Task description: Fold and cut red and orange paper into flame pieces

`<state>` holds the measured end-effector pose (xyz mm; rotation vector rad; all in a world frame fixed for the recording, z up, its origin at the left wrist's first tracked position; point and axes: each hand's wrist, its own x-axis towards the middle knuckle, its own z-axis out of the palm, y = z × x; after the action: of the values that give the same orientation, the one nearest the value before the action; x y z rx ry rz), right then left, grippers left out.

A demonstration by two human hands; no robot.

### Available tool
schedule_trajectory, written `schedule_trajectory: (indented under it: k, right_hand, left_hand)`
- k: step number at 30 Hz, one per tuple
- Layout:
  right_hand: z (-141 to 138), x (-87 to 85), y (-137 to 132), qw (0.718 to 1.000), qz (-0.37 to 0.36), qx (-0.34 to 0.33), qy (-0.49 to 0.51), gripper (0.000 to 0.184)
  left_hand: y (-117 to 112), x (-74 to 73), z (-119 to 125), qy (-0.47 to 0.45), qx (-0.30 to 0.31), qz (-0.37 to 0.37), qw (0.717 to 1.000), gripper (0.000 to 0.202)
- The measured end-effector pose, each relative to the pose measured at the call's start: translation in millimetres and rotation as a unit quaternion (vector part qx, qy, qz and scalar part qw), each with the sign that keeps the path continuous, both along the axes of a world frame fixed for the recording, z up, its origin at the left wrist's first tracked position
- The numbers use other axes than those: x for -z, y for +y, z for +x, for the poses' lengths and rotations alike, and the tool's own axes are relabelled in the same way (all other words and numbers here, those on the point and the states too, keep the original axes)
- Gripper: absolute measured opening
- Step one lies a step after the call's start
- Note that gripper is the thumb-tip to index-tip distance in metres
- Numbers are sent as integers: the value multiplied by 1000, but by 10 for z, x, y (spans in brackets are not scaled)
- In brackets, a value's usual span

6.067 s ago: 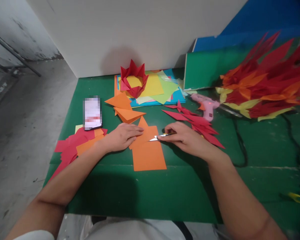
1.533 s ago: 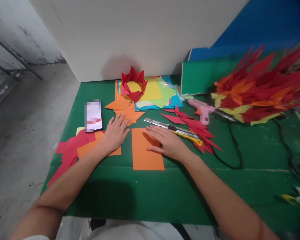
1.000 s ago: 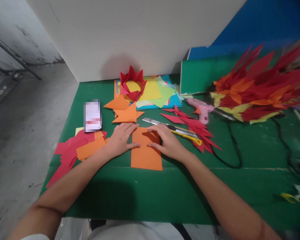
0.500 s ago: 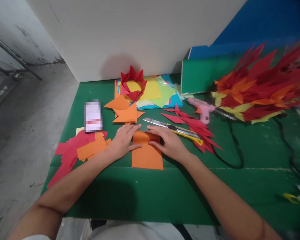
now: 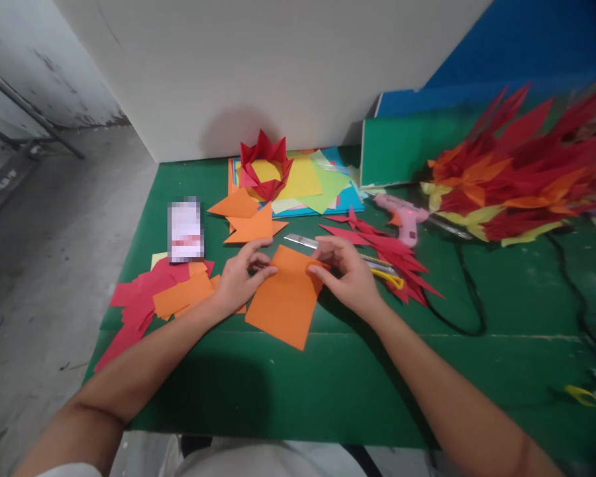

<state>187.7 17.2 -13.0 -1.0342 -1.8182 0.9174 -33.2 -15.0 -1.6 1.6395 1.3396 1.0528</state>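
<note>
An orange paper sheet is lifted off the green table, tilted, its near corner pointing toward me. My left hand pinches its upper left edge. My right hand pinches its upper right corner. Both hands are closed on the sheet. A yellow-handled utility knife lies on the table just behind my right hand, its blade end showing between my hands.
Folded orange pieces, a red paper crown on a stack of coloured sheets, a phone, red and orange scraps, red pointed pieces, a pink glue gun with black cord, and a big red-orange paper spray.
The knife was put down behind the sheet. Both hands went from lying flat on the orange sheet to pinching its far edge, and have lifted and turned it clockwise.
</note>
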Motion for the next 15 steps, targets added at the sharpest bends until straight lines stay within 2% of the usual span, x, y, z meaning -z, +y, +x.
schedule_trajectory:
  k: [2,4,8,12,15]
  right_hand:
    - [6,-23,5,1000,-1,7,-18,25]
    - [13,-53,6,999,-1,7,-41,19]
    - [3,-110,-17,997,-32,-34,-54,32]
    - [-22,-139,-47,990,-112,-81,-29,44]
    - [14,-138,-21,990,-128,-45,26,38]
  left_hand:
    - [6,-16,0,4,-7,-4,1000,36]
    - [7,-14,2,6,-6,4,1000,29]
    - [1,16,13,20,24,28,999,14]
    - [-15,25,19,21,71,43,996,16]
    - [-23,18,4,23,60,39,997,25]
